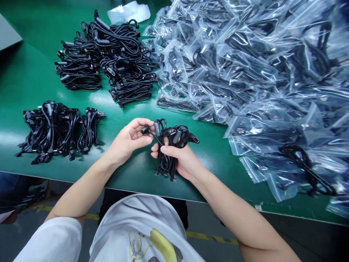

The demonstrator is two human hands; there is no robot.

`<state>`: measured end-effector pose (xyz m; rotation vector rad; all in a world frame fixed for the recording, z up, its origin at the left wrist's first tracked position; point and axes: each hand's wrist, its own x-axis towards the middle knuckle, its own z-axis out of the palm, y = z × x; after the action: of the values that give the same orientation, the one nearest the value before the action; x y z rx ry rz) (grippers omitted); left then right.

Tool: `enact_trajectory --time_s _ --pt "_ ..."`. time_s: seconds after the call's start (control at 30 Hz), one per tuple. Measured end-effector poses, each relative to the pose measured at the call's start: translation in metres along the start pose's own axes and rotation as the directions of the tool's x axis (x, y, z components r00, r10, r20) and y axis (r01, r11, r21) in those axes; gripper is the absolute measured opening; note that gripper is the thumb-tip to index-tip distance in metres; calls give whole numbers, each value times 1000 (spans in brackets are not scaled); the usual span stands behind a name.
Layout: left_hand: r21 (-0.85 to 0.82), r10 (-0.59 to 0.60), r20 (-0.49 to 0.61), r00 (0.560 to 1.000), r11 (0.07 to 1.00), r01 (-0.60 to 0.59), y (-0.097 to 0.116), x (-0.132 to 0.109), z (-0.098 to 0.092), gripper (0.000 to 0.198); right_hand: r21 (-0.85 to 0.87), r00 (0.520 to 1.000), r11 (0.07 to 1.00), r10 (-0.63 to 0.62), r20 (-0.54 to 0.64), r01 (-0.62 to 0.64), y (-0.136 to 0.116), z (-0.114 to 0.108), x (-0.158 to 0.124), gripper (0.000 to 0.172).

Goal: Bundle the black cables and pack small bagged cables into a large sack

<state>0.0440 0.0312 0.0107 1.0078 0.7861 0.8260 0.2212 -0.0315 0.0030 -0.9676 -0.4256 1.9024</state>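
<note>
So, green worktop (29, 83) spans the view: flat, smooth, semi-gloss, pale glare patches. Bagged pile (218, 67) covers the right and upper right: clear plastic, crinkly, shiny, bags overlapping, dark coiled cables showing through. Black looped cable (308, 169) at the lower right of that pile; can't tell if it's inside a bag or on top.

White shirt (136, 222) at the bottom edge, soft folds, yellow patch in the print. Bare cable heap (122, 63) sits upper left of centre, just beside the bags: matte-to-satin black cords, folded into long loops, stacked in rows. Smaller cable heap (51, 127) at left, well apart from the hands: slim bundles, narrow-waisted, ends fanned out. Translucent film (129, 14), whitish and creased, lies behind the bare heap.

Right hand (188, 162) is closed around a cable bundle (169, 163), thumb laid across the front. Bundle is over the worktop near its front edge, in front of the person: rounded loops up top, small blocky ends with metal tips hanging below. Left hand (127, 142) is just beside it, thumb and fingers curled either side of one black plug (145, 129); can't tell how firmly it's pinched. Smallest bits: grey cylindrical sleeve (157, 128) by the left fingertips, and a flat connector (171, 131) with a metal-rimmed slot.
</note>
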Motion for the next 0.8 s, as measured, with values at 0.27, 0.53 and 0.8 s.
enact_trajectory --time_s 0.27,0.53,0.8 --pt "9 13 -48 999 1000 -13 -2 0 1 36 64 997 995 68 39 -70 -1 -3 -1 28" --pt "11 3 -59 998 1000 -2 -1 1 2 30 4 992 996 93 85 -93 -3 -5 -2 29" --pt "66 -4 -58 998 998 8 -2 3 1 39 -133 999 990 -45 7 46 3 -1 2 30"
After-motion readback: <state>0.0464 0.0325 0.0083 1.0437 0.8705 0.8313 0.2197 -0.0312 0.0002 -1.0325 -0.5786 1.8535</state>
